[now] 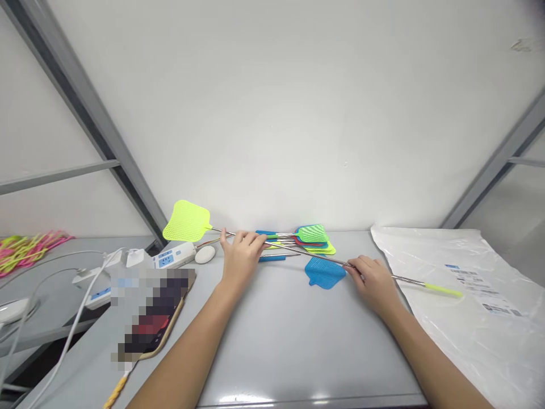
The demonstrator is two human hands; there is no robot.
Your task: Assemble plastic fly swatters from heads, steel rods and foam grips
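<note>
Both my hands hold one yellow-green fly swatter (187, 222) above the table, its thin metal rod tilted down to the right. My left hand (243, 253) has its fingers closed on the rod near the mesh head. Further along, my right hand (369, 278) grips the rod, short of the yellow handle at the right end. Below the rod, a loose blue swatter head (326, 272) lies on the table. Behind it is a pile of several swatters with green (313, 233), red and yellow heads, partly hidden by my left hand. A blue handle (272, 258) lies in front of that pile.
A white plastic bag (451, 335) with printed labels covers the right side of the grey table (306, 352). At left are a phone (157, 324), a white power strip (174, 255), a white oval object (205, 254), cables and pink-yellow strands (29, 250). A wall stands behind.
</note>
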